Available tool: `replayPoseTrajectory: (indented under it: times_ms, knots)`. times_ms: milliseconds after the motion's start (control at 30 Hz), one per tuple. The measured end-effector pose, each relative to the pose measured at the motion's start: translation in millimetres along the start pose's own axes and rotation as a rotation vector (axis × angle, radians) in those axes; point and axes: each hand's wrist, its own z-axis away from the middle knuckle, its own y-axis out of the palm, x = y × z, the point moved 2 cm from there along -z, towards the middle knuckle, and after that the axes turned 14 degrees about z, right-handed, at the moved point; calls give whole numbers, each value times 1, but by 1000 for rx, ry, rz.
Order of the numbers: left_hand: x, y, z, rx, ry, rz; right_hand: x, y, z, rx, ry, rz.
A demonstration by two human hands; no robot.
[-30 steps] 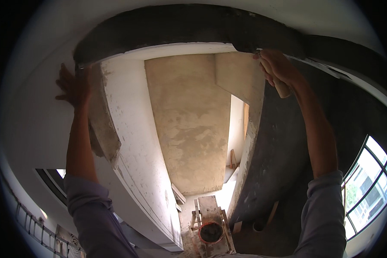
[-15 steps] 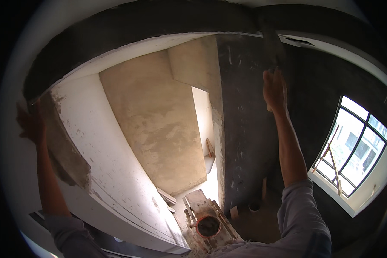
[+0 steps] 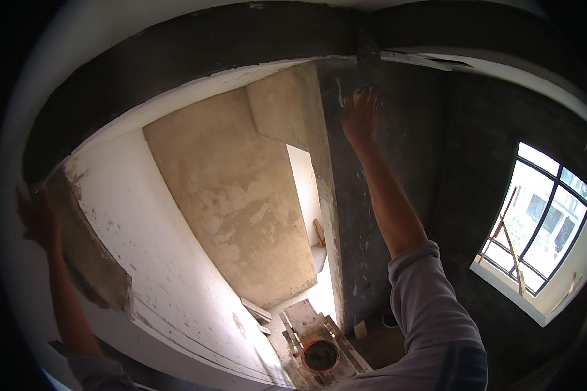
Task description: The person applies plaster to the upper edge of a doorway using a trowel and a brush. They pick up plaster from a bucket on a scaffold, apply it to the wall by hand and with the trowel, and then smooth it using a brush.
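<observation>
Raised in front of me, my right hand [image 3: 361,117] is closed round the handle of a trowel. The trowel's dark blade [image 3: 368,47] points up at the dark plastered beam [image 3: 209,39] and is hard to pick out against it. Far to the left, my left hand [image 3: 40,220] has its fingers apart and holds nothing that I can see. It rests at the lower left end of the beam, beside a rough grey-brown patch of plaster [image 3: 94,241]. A dark wall [image 3: 398,163] stands behind my right forearm.
Below me a round bucket of mortar [image 3: 320,356] with an orange rim stands on a plank platform [image 3: 300,314]. Beige plastered wall [image 3: 222,189] and white wall [image 3: 156,221] rise to the left. A black-framed window [image 3: 535,215] is at right, with poles by it.
My right hand has moved left with the trowel, which has shifted left along the beam. My left hand sits slightly lower in view, and the whole view has shifted a little.
</observation>
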Motion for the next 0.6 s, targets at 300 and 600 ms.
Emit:
replayPoseTrajectory:
  times_ms: [300,600]
  knots:
    - [17,14,2,-55,36,15,-57,-55,96,232,-23,76]
    - [26,17,-6,-33,-16,-5,-35,-147,-4,818,101,-876]
